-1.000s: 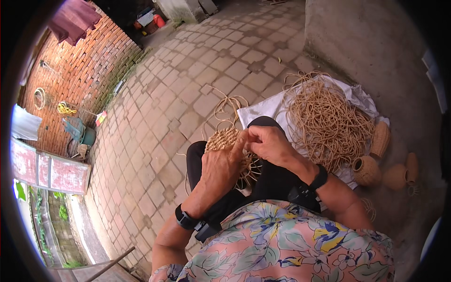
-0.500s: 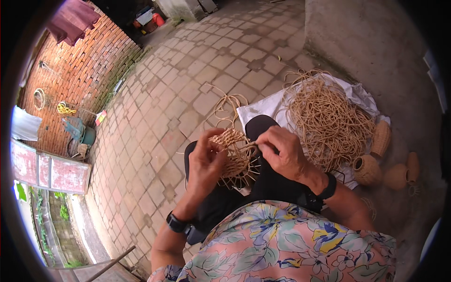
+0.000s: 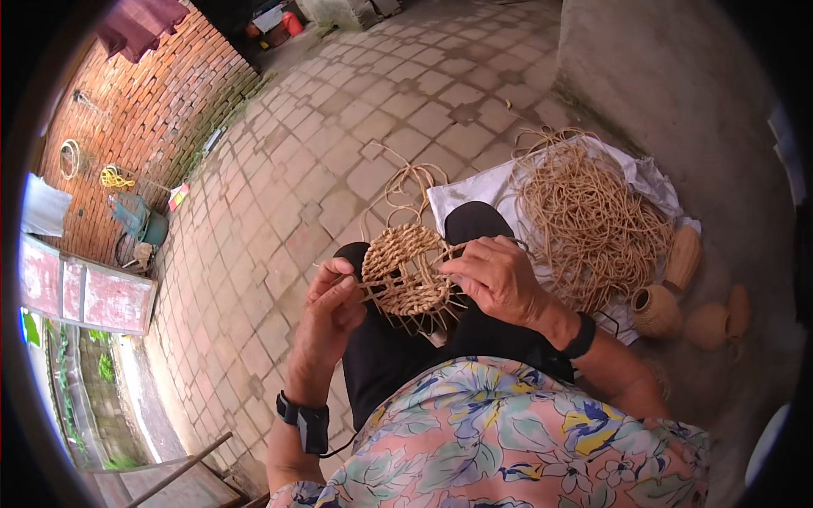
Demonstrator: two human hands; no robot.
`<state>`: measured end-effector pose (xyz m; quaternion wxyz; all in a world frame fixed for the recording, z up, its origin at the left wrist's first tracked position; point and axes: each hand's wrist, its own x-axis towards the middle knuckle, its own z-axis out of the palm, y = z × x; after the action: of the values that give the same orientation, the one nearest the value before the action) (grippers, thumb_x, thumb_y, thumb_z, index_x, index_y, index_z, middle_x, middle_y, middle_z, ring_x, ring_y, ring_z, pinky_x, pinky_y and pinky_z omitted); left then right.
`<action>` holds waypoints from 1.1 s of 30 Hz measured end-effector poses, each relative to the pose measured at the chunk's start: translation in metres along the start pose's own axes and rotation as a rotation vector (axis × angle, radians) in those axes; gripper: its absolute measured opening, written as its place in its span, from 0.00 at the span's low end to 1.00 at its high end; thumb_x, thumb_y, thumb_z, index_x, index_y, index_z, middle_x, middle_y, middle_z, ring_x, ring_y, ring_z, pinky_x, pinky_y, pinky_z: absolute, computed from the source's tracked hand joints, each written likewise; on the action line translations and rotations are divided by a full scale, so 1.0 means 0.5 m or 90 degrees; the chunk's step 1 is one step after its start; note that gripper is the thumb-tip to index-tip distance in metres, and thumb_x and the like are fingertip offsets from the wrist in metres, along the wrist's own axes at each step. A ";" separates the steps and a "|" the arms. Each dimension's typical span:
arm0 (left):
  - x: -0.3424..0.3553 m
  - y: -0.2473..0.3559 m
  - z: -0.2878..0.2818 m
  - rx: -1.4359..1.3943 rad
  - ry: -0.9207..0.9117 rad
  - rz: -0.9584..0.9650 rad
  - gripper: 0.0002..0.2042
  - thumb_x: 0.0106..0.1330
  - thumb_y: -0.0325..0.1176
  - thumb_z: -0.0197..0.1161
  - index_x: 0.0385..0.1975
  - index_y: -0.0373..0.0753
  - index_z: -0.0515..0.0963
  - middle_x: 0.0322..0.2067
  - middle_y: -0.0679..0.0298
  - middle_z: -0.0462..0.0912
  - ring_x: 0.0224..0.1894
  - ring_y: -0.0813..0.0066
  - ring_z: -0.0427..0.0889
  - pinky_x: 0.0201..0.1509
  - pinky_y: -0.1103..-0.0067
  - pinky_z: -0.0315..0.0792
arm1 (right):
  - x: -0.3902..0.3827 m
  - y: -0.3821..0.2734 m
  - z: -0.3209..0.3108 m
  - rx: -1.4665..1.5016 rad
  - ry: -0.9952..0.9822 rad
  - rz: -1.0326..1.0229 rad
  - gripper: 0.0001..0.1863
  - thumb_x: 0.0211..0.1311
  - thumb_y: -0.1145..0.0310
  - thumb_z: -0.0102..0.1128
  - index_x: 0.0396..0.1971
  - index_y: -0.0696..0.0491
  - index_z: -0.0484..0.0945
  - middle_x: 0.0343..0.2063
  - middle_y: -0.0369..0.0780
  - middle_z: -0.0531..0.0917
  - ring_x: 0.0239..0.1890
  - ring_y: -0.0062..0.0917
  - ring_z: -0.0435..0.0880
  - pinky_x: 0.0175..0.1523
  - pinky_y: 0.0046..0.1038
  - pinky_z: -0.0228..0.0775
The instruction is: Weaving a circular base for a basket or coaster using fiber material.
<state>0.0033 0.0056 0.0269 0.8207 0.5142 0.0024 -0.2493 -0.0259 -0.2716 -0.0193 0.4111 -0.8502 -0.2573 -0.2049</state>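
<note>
Over my lap, between my knees, is a rounded woven piece of tan cord. Gaps show at its middle, and thin loops or spokes stick out along its lower edge. On its left side my left hand pinches a cord strand that runs into the weave. My right hand grips a tan cord at the right edge of the piece; its fingertips partly hide the cord. Loose cord trails from beyond the piece onto the paving.
To the right, a large tangled heap of tan cord lies on a white sheet. Several woven vessels, among them a round pot, lie beside it. A brick wall stands at the far left, a concrete wall at the right.
My left hand has moved left and away from the weave, uncovering more of it. The woven piece now faces up more fully. My right hand stays on its right side.
</note>
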 end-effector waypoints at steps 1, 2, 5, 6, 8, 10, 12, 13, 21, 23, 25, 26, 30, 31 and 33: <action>0.002 -0.007 -0.010 -0.058 -0.002 0.017 0.06 0.71 0.28 0.56 0.45 0.44 0.72 0.22 0.77 0.62 0.19 0.90 0.55 0.20 0.88 0.52 | -0.001 -0.005 -0.004 -0.072 -0.015 -0.027 0.12 0.50 0.74 0.64 0.37 0.48 0.81 0.28 0.36 0.78 0.34 0.30 0.79 0.38 0.34 0.66; 0.002 -0.016 -0.021 -0.061 0.001 0.021 0.06 0.71 0.28 0.56 0.45 0.44 0.72 0.22 0.77 0.62 0.19 0.90 0.55 0.20 0.88 0.52 | 0.000 -0.009 -0.009 -0.143 -0.029 -0.054 0.11 0.49 0.72 0.65 0.36 0.47 0.81 0.27 0.35 0.77 0.34 0.28 0.78 0.38 0.33 0.64; -0.006 -0.044 -0.043 -0.165 -0.023 0.010 0.06 0.71 0.28 0.56 0.44 0.44 0.72 0.22 0.75 0.63 0.19 0.89 0.56 0.20 0.88 0.54 | 0.008 -0.020 -0.020 -0.240 -0.064 -0.112 0.10 0.50 0.72 0.65 0.34 0.46 0.81 0.26 0.35 0.75 0.33 0.27 0.76 0.37 0.33 0.63; -0.006 -0.051 -0.041 -0.174 -0.013 -0.001 0.05 0.71 0.29 0.56 0.44 0.44 0.72 0.22 0.74 0.64 0.19 0.88 0.57 0.20 0.88 0.54 | 0.015 -0.022 -0.029 -0.241 -0.067 -0.116 0.10 0.50 0.72 0.65 0.34 0.46 0.81 0.26 0.35 0.75 0.33 0.27 0.76 0.37 0.33 0.63; -0.014 -0.054 -0.042 -0.173 -0.020 -0.010 0.05 0.71 0.30 0.57 0.43 0.44 0.72 0.23 0.72 0.67 0.19 0.87 0.59 0.21 0.87 0.55 | 0.030 -0.026 -0.047 -0.237 -0.163 -0.129 0.09 0.51 0.72 0.64 0.34 0.47 0.80 0.26 0.36 0.73 0.33 0.28 0.76 0.38 0.32 0.64; -0.022 -0.046 -0.035 -0.142 -0.032 -0.011 0.05 0.71 0.31 0.57 0.43 0.44 0.71 0.23 0.72 0.66 0.19 0.87 0.59 0.21 0.87 0.56 | 0.030 -0.015 -0.037 -0.173 -0.166 -0.107 0.09 0.51 0.73 0.63 0.34 0.48 0.80 0.26 0.36 0.73 0.32 0.29 0.76 0.38 0.32 0.64; -0.030 -0.040 -0.031 -0.114 -0.036 -0.007 0.05 0.71 0.31 0.57 0.43 0.44 0.71 0.23 0.72 0.66 0.19 0.86 0.59 0.21 0.86 0.56 | 0.034 -0.015 -0.035 -0.106 -0.174 -0.089 0.09 0.51 0.73 0.63 0.34 0.48 0.80 0.26 0.37 0.73 0.32 0.30 0.76 0.39 0.32 0.64; -0.031 -0.037 -0.031 -0.128 -0.032 0.004 0.06 0.71 0.32 0.58 0.44 0.44 0.72 0.23 0.71 0.68 0.19 0.86 0.59 0.22 0.86 0.56 | 0.038 -0.021 -0.041 -0.120 -0.214 -0.097 0.10 0.51 0.74 0.63 0.35 0.49 0.80 0.26 0.37 0.73 0.33 0.31 0.76 0.39 0.34 0.65; -0.054 0.056 0.014 0.137 -0.090 0.256 0.11 0.65 0.28 0.65 0.43 0.40 0.72 0.29 0.62 0.79 0.27 0.80 0.76 0.29 0.85 0.70 | 0.159 -0.108 -0.010 0.165 0.006 -0.098 0.15 0.58 0.75 0.61 0.46 0.56 0.80 0.31 0.41 0.79 0.34 0.33 0.80 0.37 0.30 0.72; -0.045 0.074 0.035 0.104 -0.084 0.275 0.12 0.64 0.27 0.66 0.44 0.38 0.71 0.31 0.61 0.81 0.28 0.80 0.77 0.30 0.84 0.72 | 0.149 -0.120 0.020 0.304 -0.051 -0.031 0.13 0.60 0.75 0.61 0.45 0.57 0.80 0.31 0.41 0.81 0.33 0.29 0.80 0.37 0.28 0.72; -0.041 0.079 0.041 0.061 -0.085 0.236 0.12 0.64 0.27 0.66 0.44 0.39 0.71 0.33 0.60 0.82 0.28 0.80 0.78 0.29 0.84 0.72 | 0.134 -0.128 0.033 0.443 -0.118 0.044 0.12 0.62 0.74 0.61 0.45 0.58 0.80 0.32 0.41 0.83 0.32 0.26 0.81 0.37 0.26 0.72; -0.029 0.072 0.031 0.054 -0.100 0.218 0.13 0.65 0.28 0.65 0.46 0.38 0.71 0.34 0.60 0.83 0.28 0.80 0.78 0.30 0.84 0.72 | 0.128 -0.126 0.027 0.407 -0.060 0.054 0.10 0.63 0.74 0.61 0.43 0.59 0.81 0.31 0.40 0.83 0.32 0.23 0.81 0.37 0.24 0.72; -0.042 0.026 0.016 0.121 0.053 0.102 0.15 0.67 0.35 0.64 0.50 0.38 0.74 0.31 0.64 0.82 0.23 0.84 0.75 0.26 0.86 0.69 | 0.093 -0.113 0.000 0.337 0.023 0.207 0.04 0.60 0.76 0.65 0.32 0.60 0.81 0.22 0.36 0.80 0.26 0.14 0.77 0.31 0.19 0.69; -0.046 0.007 0.001 0.116 0.051 0.105 0.15 0.67 0.35 0.64 0.50 0.38 0.74 0.31 0.64 0.82 0.23 0.84 0.75 0.26 0.86 0.69 | 0.088 -0.107 -0.009 0.316 0.015 0.294 0.03 0.59 0.77 0.65 0.29 0.60 0.79 0.19 0.35 0.79 0.23 0.12 0.75 0.29 0.18 0.68; -0.059 -0.023 -0.016 0.259 0.050 -0.074 0.19 0.68 0.40 0.63 0.54 0.37 0.74 0.26 0.68 0.78 0.21 0.86 0.70 0.22 0.87 0.63 | 0.093 -0.100 -0.014 0.281 0.013 0.290 0.05 0.59 0.78 0.63 0.25 0.60 0.77 0.15 0.33 0.76 0.21 0.08 0.71 0.25 0.18 0.65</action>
<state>-0.0254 0.0204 0.0210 0.6833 0.6777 0.0133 -0.2714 -0.0209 -0.2383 0.0406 0.6235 -0.7742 -0.0945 -0.0552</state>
